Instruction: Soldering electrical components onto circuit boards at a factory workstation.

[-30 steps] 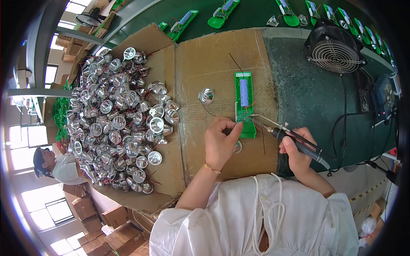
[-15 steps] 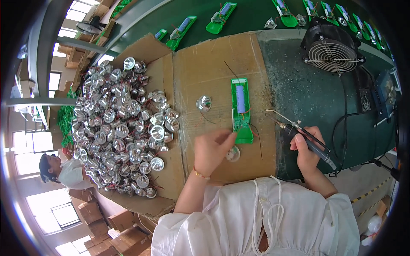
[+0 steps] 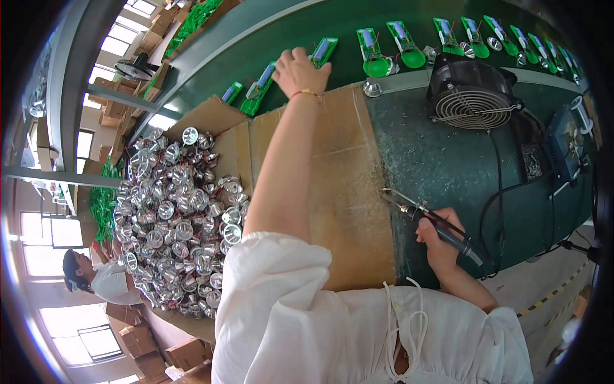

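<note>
My left hand [image 3: 300, 72] reaches far forward over the green belt, fingers spread and no held thing visible. It lies between two green plastic housings; one housing [image 3: 325, 51] is beside its thumb and partly hidden by it, the other [image 3: 259, 88] is next to its outer fingers. Each has a purple-blue battery cell in it. In my right hand [image 3: 441, 238] is a soldering iron [image 3: 451, 235], gripped like a pen, with its tip pointing left at the cardboard's right edge. A thin metal tube runs along the iron. Beneath my left arm lies the brown cardboard sheet [image 3: 348, 211].
A heap of silvery reflector cups [image 3: 179, 224] fills a cardboard box on the left. Several housings with reflectors line the belt [image 3: 345, 19]. A black fan [image 3: 473, 96] stands at the back right, near a blue soldering station [image 3: 566, 144]. Another person [image 3: 105, 278] is at far left.
My left hand has moved from the cardboard out to the belt. The housing and loose reflectors that lay on the cardboard are gone from it. My right hand still holds the iron.
</note>
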The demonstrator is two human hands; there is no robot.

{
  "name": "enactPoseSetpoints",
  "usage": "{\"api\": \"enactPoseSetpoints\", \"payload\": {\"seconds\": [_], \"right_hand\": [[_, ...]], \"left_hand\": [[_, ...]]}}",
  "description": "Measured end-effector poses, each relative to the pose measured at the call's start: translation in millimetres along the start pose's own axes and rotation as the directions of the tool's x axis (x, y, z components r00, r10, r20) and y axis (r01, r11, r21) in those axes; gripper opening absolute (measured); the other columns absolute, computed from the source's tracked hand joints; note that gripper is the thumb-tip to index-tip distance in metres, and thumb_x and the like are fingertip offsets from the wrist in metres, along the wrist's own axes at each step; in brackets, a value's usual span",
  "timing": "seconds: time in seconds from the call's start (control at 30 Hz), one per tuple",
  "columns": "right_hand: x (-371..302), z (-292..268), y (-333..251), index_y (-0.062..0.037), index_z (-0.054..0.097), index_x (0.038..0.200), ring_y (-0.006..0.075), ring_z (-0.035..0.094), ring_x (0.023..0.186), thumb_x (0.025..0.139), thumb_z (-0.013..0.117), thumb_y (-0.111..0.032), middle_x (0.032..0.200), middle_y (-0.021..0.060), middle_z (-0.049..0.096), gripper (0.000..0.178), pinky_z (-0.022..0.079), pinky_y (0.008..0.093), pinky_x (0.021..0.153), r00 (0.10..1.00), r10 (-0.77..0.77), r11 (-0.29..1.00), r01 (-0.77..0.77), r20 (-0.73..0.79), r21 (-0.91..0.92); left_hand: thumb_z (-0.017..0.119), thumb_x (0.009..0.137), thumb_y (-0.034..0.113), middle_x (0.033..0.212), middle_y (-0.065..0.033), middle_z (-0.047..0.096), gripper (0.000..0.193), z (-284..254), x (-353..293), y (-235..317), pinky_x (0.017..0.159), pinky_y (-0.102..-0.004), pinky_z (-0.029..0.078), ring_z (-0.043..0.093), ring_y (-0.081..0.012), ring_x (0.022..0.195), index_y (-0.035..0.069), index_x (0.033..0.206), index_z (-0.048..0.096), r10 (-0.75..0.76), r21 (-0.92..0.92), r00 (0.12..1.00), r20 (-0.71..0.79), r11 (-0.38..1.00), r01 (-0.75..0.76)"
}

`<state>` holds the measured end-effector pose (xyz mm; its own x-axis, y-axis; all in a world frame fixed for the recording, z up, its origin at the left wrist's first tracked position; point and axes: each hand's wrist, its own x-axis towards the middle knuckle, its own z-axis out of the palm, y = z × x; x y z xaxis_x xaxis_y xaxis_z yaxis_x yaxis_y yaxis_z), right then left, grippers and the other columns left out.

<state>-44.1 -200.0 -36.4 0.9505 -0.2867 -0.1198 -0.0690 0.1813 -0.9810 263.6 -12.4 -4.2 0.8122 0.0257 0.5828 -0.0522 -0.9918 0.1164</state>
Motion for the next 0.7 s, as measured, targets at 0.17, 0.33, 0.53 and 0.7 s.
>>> {"api": "enactPoseSetpoints", "payload": {"seconds": [0.17,0.33,0.53,0.7], "right_hand": [[1.5,1.7,1.8,-0.0007,0.050,0.079,0.0077,0.052,0.051,0.077,0.062,-0.006,0.062,0.0057,0.057,0.013,0.042,0.0201,0.046,1.000,0.022,0.999,-0.023,0.017,0.047],[1.3,-0.5,-6.3,-0.0004,0.050,0.080,0.0086,0.053,0.052,0.077,0.061,-0.006,0.063,0.0067,0.056,0.013,0.043,0.0203,0.047,0.999,0.050,0.997,-0.051,0.009,0.054],[1.8,-0.7,-2.6,-0.0022,0.047,0.082,0.0077,0.048,0.049,0.081,0.055,-0.010,0.061,0.0053,0.053,0.011,0.039,0.0191,0.045,0.999,-0.019,1.000,0.020,0.028,-0.009],[-2.7,0.2,-1.9,-0.0010,0.048,0.082,0.0077,0.050,0.051,0.080,0.058,-0.008,0.064,0.0064,0.055,0.012,0.041,0.0196,0.047,0.999,-0.015,0.999,0.013,0.043,0.036]], "left_hand": [[0.063,0.066,0.038,0.095,-0.0059,0.060,0.026,-6.7,0.6,-32.1,0.079,-0.0445,0.039,0.056,-0.0256,0.091,0.016,0.078,0.067,-0.063,-0.018,0.824,0.563,0.996,0.089],[0.062,0.068,0.040,0.082,-0.0112,0.055,0.029,-92.6,-89.8,-17.6,0.070,-0.0380,0.042,0.056,-0.0261,0.082,0.011,0.074,0.064,0.145,-0.177,0.930,0.339,0.980,-0.088],[0.073,0.063,0.030,0.079,-0.0121,0.054,0.040,-171.1,-201.4,-23.4,0.065,-0.0375,0.044,0.055,-0.0285,0.071,0.006,0.089,0.055,0.036,-0.446,0.968,0.250,0.891,0.082],[0.060,0.070,0.005,0.098,-0.0126,0.053,0.026,-200.7,-206.4,-86.8,0.075,-0.0384,0.041,0.052,-0.0290,0.088,0.009,0.096,0.057,-0.063,-0.029,0.990,0.124,0.997,0.068]]}}
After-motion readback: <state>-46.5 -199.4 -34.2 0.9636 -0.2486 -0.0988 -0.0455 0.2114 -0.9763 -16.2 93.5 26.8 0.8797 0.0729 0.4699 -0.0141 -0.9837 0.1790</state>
